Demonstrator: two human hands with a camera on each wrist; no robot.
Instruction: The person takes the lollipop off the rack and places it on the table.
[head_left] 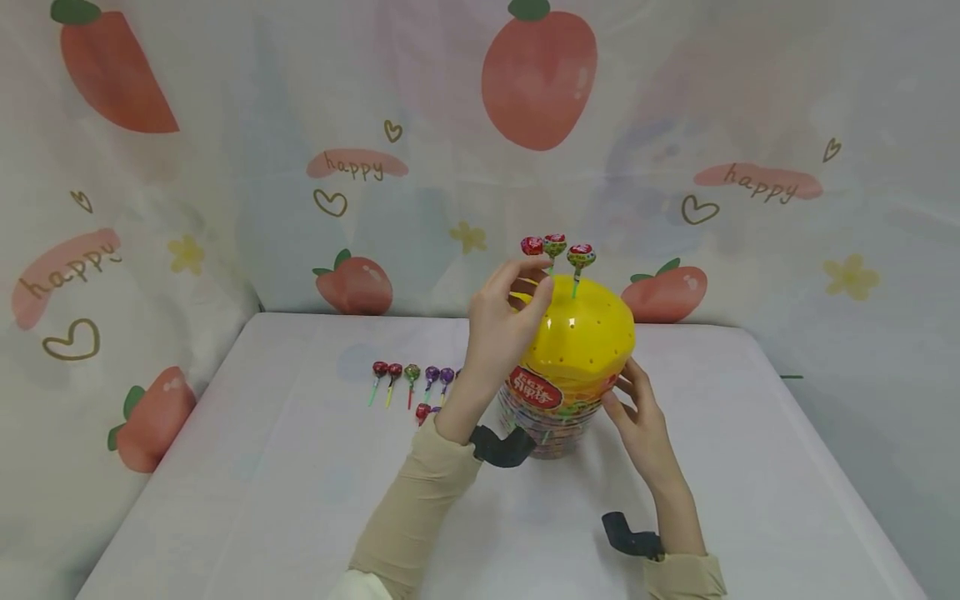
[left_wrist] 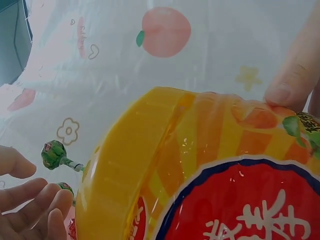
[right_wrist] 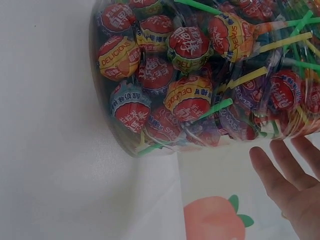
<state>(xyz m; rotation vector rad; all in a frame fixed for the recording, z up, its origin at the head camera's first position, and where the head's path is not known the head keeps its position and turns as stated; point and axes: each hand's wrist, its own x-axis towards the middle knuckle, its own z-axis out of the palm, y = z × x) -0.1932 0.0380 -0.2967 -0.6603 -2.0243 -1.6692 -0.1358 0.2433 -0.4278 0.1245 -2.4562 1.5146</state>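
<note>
A clear jar (head_left: 551, 433) packed with wrapped lollipops (right_wrist: 190, 47) stands on the table, topped by a yellow lid (head_left: 588, 333) dotted with small holes. Three lollipops rise from the lid: a pink one (head_left: 532, 245), a green one (head_left: 555, 243) and a nearer green-and-red one (head_left: 581, 254). My left hand (head_left: 510, 312) is at the lid's left side, its fingers loosely bent. In the left wrist view, its fingers are apart from the green lollipop (left_wrist: 53, 154). My right hand (head_left: 641, 425) touches the jar's right side, fingers extended and not wrapped around it.
Several lollipops (head_left: 412, 375) lie in a row on the white table (head_left: 300, 467), left of the jar; more are partly hidden by my left forearm. Behind the table hangs a cloth (head_left: 442, 192) printed with fruit and hearts. Black wrist mounts (head_left: 504, 447) stick out from both wrists.
</note>
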